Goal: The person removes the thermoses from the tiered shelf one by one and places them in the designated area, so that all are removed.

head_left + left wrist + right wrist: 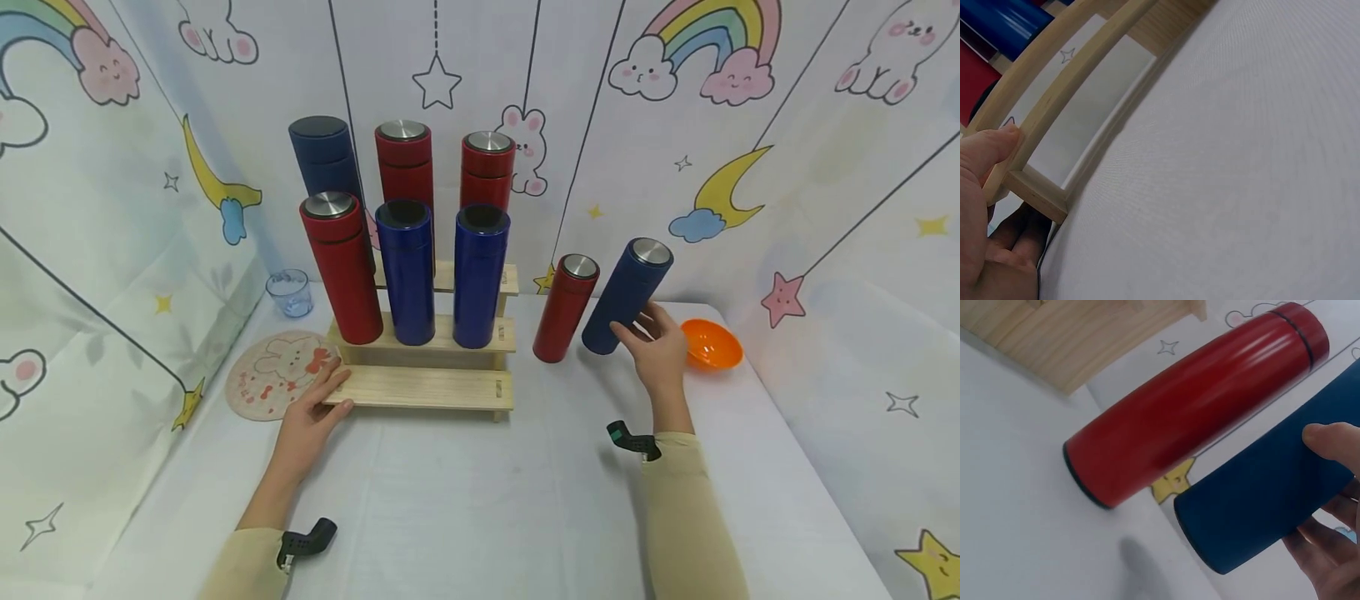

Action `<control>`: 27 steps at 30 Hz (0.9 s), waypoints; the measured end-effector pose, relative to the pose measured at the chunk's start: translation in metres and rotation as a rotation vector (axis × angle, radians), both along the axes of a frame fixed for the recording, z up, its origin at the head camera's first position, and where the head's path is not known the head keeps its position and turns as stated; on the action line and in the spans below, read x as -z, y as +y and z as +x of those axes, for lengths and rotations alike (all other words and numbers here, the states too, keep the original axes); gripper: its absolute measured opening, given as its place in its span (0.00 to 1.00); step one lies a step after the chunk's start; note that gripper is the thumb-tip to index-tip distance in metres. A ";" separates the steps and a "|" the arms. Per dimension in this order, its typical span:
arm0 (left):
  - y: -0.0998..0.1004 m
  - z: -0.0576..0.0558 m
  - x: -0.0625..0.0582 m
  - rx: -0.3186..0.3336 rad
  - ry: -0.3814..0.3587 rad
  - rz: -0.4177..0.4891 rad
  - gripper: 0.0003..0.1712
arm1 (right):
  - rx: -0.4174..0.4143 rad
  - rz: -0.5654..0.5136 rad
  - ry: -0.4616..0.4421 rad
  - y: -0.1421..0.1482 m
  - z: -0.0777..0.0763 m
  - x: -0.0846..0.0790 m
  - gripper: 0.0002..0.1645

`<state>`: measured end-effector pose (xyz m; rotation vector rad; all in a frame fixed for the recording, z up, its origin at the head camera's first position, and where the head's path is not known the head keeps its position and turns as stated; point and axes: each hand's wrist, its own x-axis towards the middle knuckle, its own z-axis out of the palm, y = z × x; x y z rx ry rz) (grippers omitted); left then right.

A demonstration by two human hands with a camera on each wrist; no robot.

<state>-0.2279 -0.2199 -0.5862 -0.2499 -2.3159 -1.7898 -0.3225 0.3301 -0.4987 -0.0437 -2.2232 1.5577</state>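
My right hand [657,352] grips a dark blue thermos bottle [628,292] round its lower half, with the thumb across its near side in the right wrist view. That bottle leans, and its base seems raised off the table. Just left of it a red thermos bottle [566,308] with a steel-topped lid stands on the table. My left hand [311,417] holds the left end of a stepped wooden rack [420,387], thumb against the front step and fingers round the end. On the middle step are a red bottle [343,267] and two blue bottles [406,275].
Behind, a dark blue bottle [326,154] and two red bottles [405,158] occupy the top step. An orange bowl [712,344] lies right of my right hand. A round rabbit mat [262,379] and a clear glass [290,293] are at left. Patterned cloth walls surround the table.
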 end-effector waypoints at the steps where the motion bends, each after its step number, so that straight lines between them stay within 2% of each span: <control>1: 0.000 0.000 0.000 0.001 0.000 0.000 0.31 | 0.002 0.004 -0.003 0.000 -0.001 0.002 0.42; 8: 0.000 -0.001 -0.001 0.010 0.008 0.007 0.31 | 0.012 -0.010 -0.015 0.001 -0.004 0.015 0.43; 15: -0.001 0.001 -0.001 -0.004 0.001 -0.015 0.30 | 0.011 0.011 -0.067 -0.002 -0.008 0.023 0.46; 27: 0.000 0.000 0.000 0.008 0.000 0.015 0.30 | 0.007 -0.009 -0.088 0.002 -0.011 0.041 0.46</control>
